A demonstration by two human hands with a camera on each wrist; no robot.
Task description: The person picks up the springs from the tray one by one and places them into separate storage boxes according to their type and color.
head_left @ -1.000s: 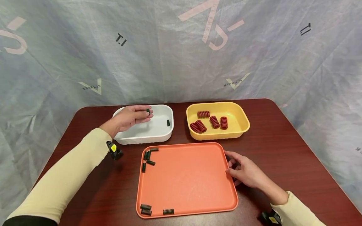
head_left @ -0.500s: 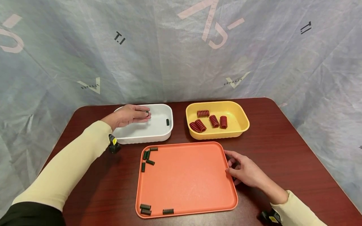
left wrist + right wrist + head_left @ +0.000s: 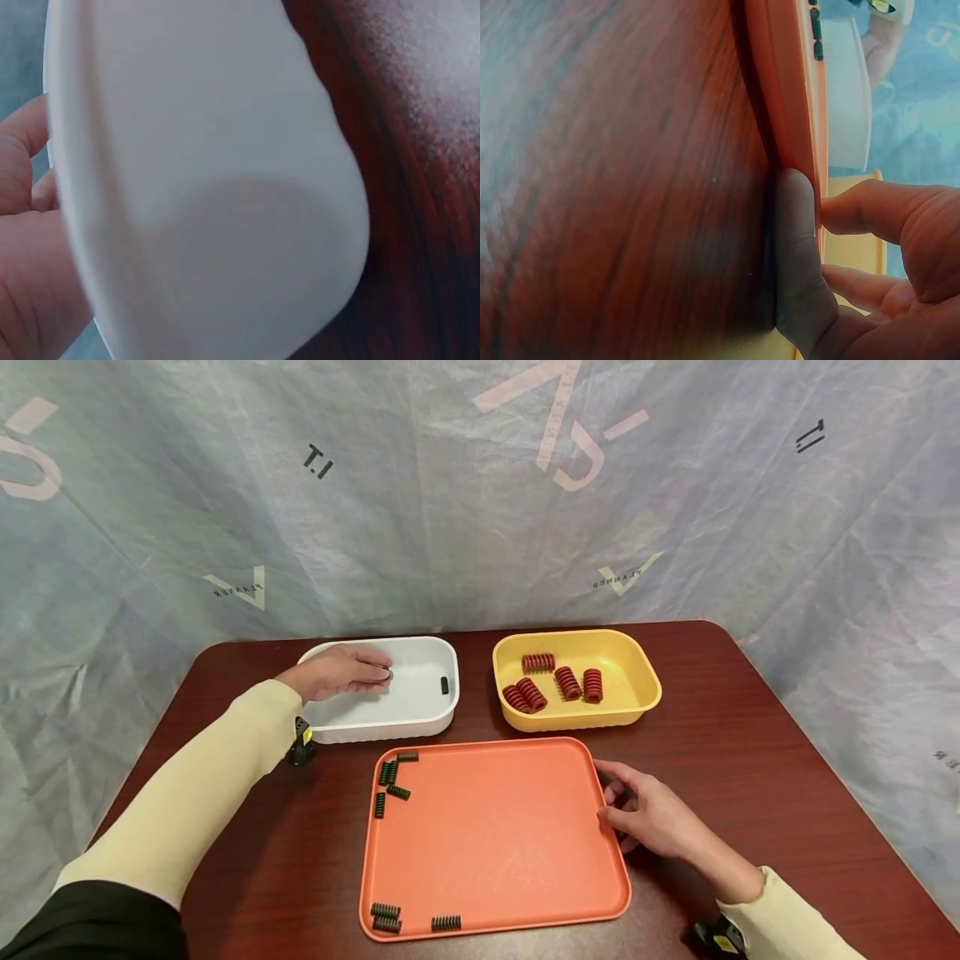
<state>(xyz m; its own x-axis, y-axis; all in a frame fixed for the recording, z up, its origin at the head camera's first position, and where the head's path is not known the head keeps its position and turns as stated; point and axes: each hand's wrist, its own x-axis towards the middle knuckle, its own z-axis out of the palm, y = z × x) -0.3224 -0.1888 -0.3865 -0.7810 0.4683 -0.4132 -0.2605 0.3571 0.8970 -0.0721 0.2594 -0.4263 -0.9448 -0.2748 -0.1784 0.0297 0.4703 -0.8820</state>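
My left hand (image 3: 341, 672) reaches down into the white bin (image 3: 386, 727). Its fingertips are pressed together round a dark green spring, of which only a tiny dark bit shows. Another green spring (image 3: 445, 685) lies at the right side of that bin. In the left wrist view the bin wall (image 3: 225, 150) hides most of the hand. My right hand (image 3: 656, 814) grips the right rim of the orange tray (image 3: 502, 827); the right wrist view has its fingers (image 3: 799, 240) against the tray's edge. Several dark green springs (image 3: 388, 772) lie along the tray's left and front edges.
A yellow bin (image 3: 622, 693) with several red springs (image 3: 567, 683) stands right of the white bin, behind the tray. All sit on a dark red wooden table (image 3: 750, 735). A grey printed sheet (image 3: 435, 510) hangs behind the table's far edge.
My left hand has moved slightly left and lower into the white bin. The green spring at its fingertips, plain to see at first, is now nearly hidden. My right hand stays on the tray.
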